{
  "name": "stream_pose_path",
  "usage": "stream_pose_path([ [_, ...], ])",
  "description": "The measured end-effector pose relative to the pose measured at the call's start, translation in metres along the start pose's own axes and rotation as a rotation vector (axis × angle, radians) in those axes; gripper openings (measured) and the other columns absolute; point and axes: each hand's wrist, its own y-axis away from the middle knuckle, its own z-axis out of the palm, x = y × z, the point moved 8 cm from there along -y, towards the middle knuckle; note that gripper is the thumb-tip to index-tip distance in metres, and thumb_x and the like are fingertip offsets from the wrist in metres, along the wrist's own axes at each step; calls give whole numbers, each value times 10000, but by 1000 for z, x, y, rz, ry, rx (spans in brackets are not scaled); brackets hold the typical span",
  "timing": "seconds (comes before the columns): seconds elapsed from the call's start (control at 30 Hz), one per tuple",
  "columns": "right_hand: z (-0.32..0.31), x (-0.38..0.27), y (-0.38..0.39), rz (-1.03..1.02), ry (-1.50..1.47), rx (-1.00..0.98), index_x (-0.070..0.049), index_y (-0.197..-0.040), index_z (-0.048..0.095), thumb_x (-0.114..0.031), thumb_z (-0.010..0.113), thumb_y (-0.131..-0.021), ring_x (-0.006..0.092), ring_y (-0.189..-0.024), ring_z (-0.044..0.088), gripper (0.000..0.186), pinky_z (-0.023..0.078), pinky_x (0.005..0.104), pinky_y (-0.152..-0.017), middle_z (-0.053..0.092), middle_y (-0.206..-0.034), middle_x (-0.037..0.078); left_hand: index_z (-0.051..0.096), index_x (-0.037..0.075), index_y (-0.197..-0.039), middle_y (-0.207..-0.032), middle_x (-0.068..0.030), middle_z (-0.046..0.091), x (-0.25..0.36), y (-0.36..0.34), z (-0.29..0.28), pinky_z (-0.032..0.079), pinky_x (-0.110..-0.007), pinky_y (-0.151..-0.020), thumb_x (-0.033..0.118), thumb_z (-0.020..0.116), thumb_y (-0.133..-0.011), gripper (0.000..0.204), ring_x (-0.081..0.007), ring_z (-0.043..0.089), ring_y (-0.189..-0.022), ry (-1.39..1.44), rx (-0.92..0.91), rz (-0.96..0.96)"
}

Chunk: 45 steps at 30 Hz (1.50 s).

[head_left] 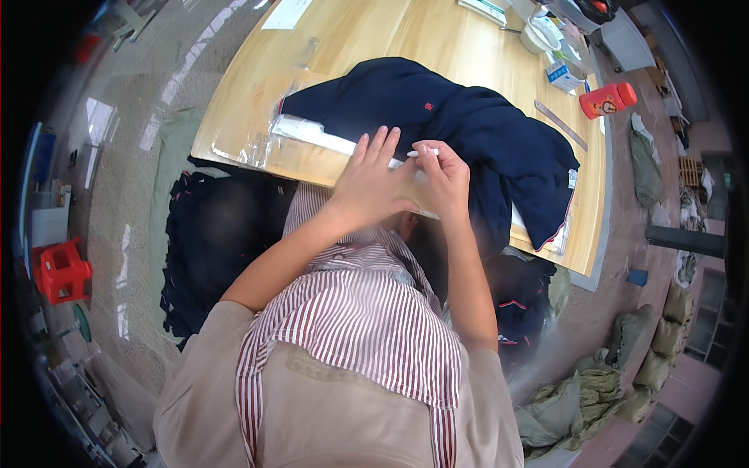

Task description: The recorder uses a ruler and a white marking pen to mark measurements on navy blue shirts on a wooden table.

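Note:
A dark navy knit garment (pixel 468 117) with a small red emblem and red-and-white edging lies spread over the wooden table (pixel 406 35). Along its near edge runs a flat white strip (pixel 312 134). My left hand (pixel 373 181) rests over this strip with its fingers stretched out and apart. Right beside it, my right hand (pixel 446 178) is closed in a pinch on a small white stick (pixel 421 153). The stick's tip points left, close to my left fingers. What lies under my left palm is hidden.
Right on the table are a metal ruler (pixel 560 125), a red bottle (pixel 608 101), a blue-and-white box (pixel 563 76) and a white bowl (pixel 540 35). Dark garments (pixel 222 226) are heaped below the near edge. A red stool (pixel 62 271) stands far left.

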Motion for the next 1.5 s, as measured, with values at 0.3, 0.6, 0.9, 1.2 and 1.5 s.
stream_pose_path([
  [0.3,9,-18,8,-194,345,-25,-29,-1022,687,-30,640,-848,143,-776,650,180,507,256,-721,646,-911,48,558,109,-1315,-1526,-288,251,-3,2,-2,201,-572,-1148,599,758,-650,850,-445,214,-1438,14,-11,31],
  [0.6,18,-33,12,-334,532,13,-43,-980,684,-47,648,-843,224,-739,658,142,517,310,-674,636,-876,86,571,65,-1276,-1527,-287,253,-4,2,0,185,-557,-1161,548,819,-589,875,-438,205,-1444,13,-43,43],
  [0.9,26,-42,14,-489,711,139,-42,-914,675,-71,696,-822,216,-643,631,99,499,318,-598,642,-814,111,548,57,-1306,-1530,-286,250,-4,3,-1,181,-553,-1164,511,828,-598,887,-432,194,-1449,13,-62,35],
  [1.2,16,-34,-5,-218,-19,80,-8,-1013,655,-81,629,-951,14,-692,507,99,417,171,-600,602,-824,-22,436,-44,-1373,-1488,-284,311,11,-1,3,185,-511,-1180,384,840,-593,976,-434,213,-1438,-46,-75,50],
  [1.5,69,-53,-4,-410,557,-89,-66,-963,697,-32,669,-802,242,-829,637,167,508,325,-750,662,-895,71,580,-32,-1146,-1103,-181,634,1,3,27,372,-471,-1031,131,565,-830,356,-333,564,-1102,90,60,12],
])
